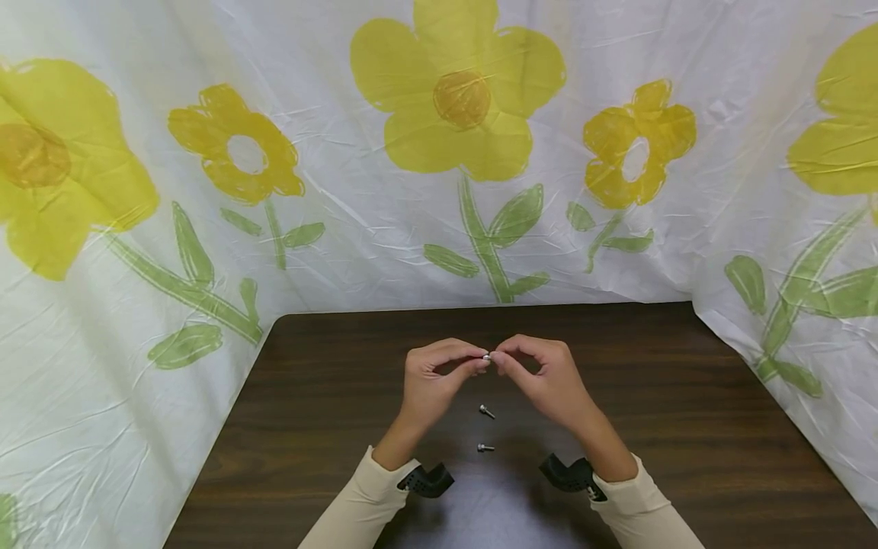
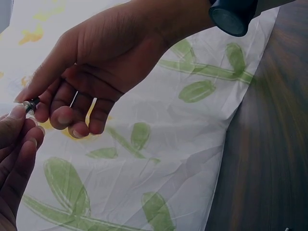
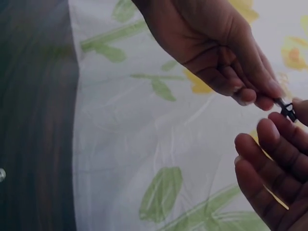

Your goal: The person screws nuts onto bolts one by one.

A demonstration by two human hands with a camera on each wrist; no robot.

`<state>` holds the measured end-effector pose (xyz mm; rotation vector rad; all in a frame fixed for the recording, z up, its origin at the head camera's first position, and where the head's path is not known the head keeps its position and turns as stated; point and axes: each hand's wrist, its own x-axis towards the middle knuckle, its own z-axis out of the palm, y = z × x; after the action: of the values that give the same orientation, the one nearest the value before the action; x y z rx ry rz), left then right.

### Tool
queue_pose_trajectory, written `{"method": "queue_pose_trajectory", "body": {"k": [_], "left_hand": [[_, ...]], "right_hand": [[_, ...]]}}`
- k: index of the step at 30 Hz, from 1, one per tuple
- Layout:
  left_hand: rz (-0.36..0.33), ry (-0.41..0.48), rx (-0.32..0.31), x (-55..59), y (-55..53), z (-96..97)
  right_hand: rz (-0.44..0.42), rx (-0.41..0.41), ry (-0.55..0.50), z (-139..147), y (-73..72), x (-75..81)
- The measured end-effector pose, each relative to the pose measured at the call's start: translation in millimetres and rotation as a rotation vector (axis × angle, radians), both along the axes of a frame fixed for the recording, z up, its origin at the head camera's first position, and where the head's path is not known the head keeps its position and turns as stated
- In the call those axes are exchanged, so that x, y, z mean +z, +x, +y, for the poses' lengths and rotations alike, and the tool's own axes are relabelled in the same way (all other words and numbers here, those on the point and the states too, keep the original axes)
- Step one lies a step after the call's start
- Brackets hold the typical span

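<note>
Over the far half of the table my left hand (image 1: pixel 432 375) and right hand (image 1: pixel 549 377) meet at the fingertips. Between them is a small silver bolt (image 1: pixel 486 357) with a dark ring-like part at one end. Thumb and fingers of the left hand pinch its silver side, as the right wrist view shows for the bolt (image 3: pixel 280 102). My right thumb and fingers pinch around the dark end; the fingertips partly hide it. Closer to me on the table lie two more silver bolts, an angled bolt (image 1: pixel 486 411) and below it a sideways bolt (image 1: pixel 485 448).
The dark wood-grain table (image 1: pixel 329 427) stretches to both sides of the forearms. A white cloth (image 1: pixel 329 259) printed with yellow flowers hangs behind it and along its left and right edges. Each wrist carries a black strapped device, the left device (image 1: pixel 427 480) and right device (image 1: pixel 568 473).
</note>
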<state>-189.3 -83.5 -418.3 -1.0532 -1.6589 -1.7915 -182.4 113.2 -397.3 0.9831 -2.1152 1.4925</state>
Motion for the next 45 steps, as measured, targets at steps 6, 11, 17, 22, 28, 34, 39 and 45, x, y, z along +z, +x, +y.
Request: {"method": "queue_pose_trajectory", "body": {"k": [6, 11, 17, 22, 28, 34, 39, 45], "left_hand": [[-0.006, -0.002, 0.001, 1.1, 1.0, 1.8], [-0.007, -0.003, 0.005, 0.2, 0.7, 0.8], [-0.005, -0.006, 0.033, 1.0, 0.3, -1.8], [-0.001, -0.005, 0.021, 1.1, 0.4, -1.5], [-0.002, 0.0, 0.014, 1.3, 1.2, -0.4], [-0.003, -0.008, 0.005, 3.1, 2.6, 1.1], [-0.007, -0.006, 0.006, 3.4, 3.0, 1.5], [-0.002, -0.009, 0.033, 2.8, 1.6, -0.9]], "right_hand": [[-0.002, -0.021, -0.012, -2.4, 1.0, -1.9], [-0.014, -0.014, -0.016, 0.1, 1.4, -0.4], [0.028, 0.031, -0.035, 6.3, 0.6, 3.2], [0.045, 0.054, -0.047, 5.9, -0.3, 4.4], [-0.011, 0.036, -0.015, 2.2, 1.1, 4.0], [-0.028, -0.005, 0.002, -1.7, 1.7, 0.5], [-0.033, -0.05, 0.009, -0.6, 1.9, 0.8], [-0.017, 0.021, -0.028, 4.1, 0.7, 2.5]]}}
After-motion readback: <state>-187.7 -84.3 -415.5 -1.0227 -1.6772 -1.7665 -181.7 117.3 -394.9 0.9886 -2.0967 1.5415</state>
